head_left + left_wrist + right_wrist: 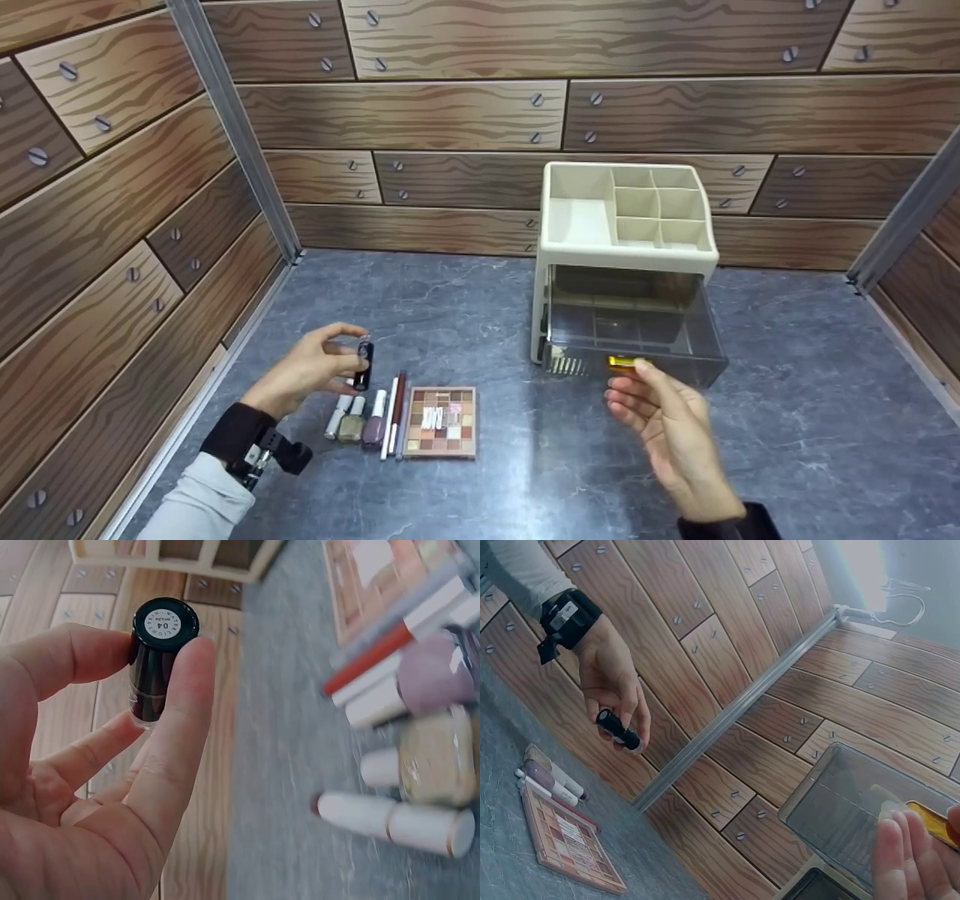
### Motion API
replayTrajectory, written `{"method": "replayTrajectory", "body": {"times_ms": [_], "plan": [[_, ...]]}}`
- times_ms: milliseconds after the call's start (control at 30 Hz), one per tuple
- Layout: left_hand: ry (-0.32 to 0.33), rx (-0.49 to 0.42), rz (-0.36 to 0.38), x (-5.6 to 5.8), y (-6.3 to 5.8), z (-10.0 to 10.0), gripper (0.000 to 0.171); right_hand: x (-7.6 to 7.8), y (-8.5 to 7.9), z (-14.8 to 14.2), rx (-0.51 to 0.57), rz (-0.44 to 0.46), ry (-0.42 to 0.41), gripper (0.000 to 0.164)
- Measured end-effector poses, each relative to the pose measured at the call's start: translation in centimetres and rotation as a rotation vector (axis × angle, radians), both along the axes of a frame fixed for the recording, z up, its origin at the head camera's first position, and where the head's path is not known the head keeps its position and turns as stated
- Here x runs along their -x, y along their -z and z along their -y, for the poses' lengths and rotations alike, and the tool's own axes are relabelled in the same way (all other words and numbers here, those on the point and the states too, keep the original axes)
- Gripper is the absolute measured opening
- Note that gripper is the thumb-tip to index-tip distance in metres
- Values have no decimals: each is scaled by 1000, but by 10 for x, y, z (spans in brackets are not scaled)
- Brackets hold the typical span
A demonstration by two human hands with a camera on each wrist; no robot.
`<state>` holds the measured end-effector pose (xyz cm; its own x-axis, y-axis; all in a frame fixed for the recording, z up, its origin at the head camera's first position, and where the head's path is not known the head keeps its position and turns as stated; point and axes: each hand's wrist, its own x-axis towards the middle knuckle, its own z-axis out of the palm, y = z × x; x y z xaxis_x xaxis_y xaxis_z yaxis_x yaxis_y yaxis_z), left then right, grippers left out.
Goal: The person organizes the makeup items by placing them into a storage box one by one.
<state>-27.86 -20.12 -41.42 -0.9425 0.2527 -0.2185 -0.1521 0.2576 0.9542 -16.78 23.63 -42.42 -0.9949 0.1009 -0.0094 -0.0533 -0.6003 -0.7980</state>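
Left hand (319,367) pinches the tube (150,667) by its sides, likely for control; right hand (679,439) grips the gold piece (621,361) near the drawer's (697,366) front edge.

Back wall (465,112), plank-patterned, upper frame (slotted screw heads (537,99) included); metal corner strip (232,124), upper left; grey marbled surface (435,315), lower frame; light (861,577), right wrist view's upper right.

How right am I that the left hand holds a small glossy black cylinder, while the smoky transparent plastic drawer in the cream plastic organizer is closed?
The smoky drawer isn't closed: the head view shows it pulled out from the cream organizer. The left hand does hold the black cylinder.
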Motion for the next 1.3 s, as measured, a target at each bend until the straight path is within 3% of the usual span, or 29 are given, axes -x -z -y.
{"method": "replayTrajectory", "body": {"times_ms": [533,967,1300], "plan": [[63,-48,-8,-3,-23,-26,61,-1,2,-3,-7,-20,-18,26],[146,-133,-9,7,-53,-42,56,-1,2,-4,-21,-23,-14,26],[226,-181,-3,14,-67,-74,50,0,2,-3,-14,-15,-11,25]]}}
